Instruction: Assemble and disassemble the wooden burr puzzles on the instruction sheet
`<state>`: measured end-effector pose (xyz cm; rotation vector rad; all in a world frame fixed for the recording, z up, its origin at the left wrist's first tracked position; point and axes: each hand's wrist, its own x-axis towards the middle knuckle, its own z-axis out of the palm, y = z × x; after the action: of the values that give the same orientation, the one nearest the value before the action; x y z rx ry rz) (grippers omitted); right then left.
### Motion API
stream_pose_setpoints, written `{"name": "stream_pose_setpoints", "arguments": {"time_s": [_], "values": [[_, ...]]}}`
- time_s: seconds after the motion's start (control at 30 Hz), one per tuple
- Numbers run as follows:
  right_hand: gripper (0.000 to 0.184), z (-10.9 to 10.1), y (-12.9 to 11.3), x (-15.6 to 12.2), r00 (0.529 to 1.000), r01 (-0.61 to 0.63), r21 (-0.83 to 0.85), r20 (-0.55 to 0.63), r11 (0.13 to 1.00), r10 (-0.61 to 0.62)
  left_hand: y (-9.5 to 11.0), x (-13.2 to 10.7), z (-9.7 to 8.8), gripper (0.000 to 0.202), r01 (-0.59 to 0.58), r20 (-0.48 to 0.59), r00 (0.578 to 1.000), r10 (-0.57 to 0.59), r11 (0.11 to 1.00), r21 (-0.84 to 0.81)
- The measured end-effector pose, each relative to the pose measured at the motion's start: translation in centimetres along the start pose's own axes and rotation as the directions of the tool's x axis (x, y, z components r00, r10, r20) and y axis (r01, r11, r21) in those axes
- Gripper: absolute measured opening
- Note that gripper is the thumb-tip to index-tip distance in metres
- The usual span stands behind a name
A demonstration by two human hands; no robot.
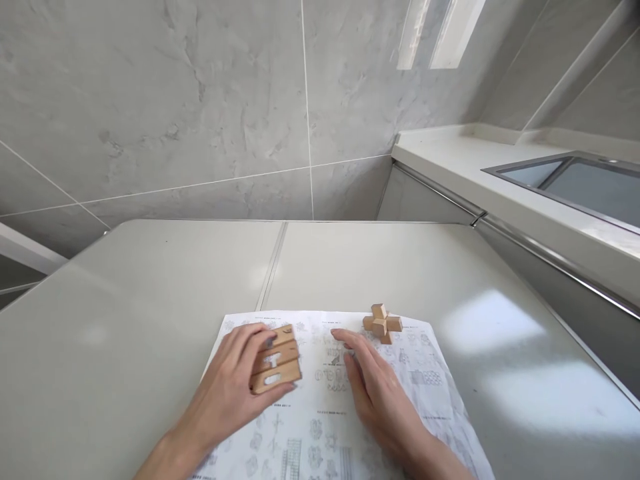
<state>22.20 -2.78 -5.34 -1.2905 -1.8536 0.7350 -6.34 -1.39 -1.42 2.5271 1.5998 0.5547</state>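
Observation:
My left hand (233, 373) grips a set of flat wooden puzzle pieces (280, 363) with cut-out slots, thumb along the near edge and fingers over the far edge. They are over a printed instruction sheet (300, 423) covered in small line drawings. My right hand (373, 383) is held over the same sheet, fingers stretched out and thumb apart, with nothing in it. Just beyond its fingertips, to the right, a cross-shaped wooden burr puzzle (383, 325) stands on the sheet's far edge, touched by neither hand.
The sheet lies on a pale glossy table (150, 320) with a seam (274, 267) running across it. Behind the table is a grey tiled area (200, 100). To the right is a white counter (450, 157) with an inset sink (590, 183).

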Motion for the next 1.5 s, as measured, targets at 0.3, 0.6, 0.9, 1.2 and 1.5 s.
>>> {"name": "stream_pose_setpoints", "arguments": {"time_s": [0.3, 0.6, 0.9, 1.2, 1.5], "values": [[0.040, -0.3, -0.6, 0.2, 0.999, 0.023, -0.001, 0.022, 1.000, -0.023, -3.5, -0.7, -1.0, 0.074, 0.432, -0.126, 0.898, -0.421, 0.898, 0.085], [0.033, -0.8, -1.1, 0.5, 0.999, 0.015, 0.091, 0.041, 0.996, -0.019, -1.2, 0.0, -1.2, 0.054, 0.249, -0.125, 0.962, -0.241, 0.968, 0.046], [0.027, -0.9, -1.3, 0.7, 0.999, -0.030, 0.196, 0.021, 0.980, 0.027, 4.4, 3.7, -0.3, 0.019, -0.165, 0.072, 0.981, 0.179, 0.972, -0.170], [0.018, -1.4, -1.2, 1.3, 0.992, -0.124, 0.397, 0.026, 0.910, 0.124, 4.9, 5.0, 2.4, 0.018, -0.255, 0.079, 0.958, 0.277, 0.943, -0.212], [0.023, -0.9, -0.7, 1.2, 0.987, -0.141, 0.472, -0.004, 0.870, 0.162, 4.6, 4.7, 3.2, 0.017, -0.253, 0.031, 0.963, 0.268, 0.936, -0.244]]}}
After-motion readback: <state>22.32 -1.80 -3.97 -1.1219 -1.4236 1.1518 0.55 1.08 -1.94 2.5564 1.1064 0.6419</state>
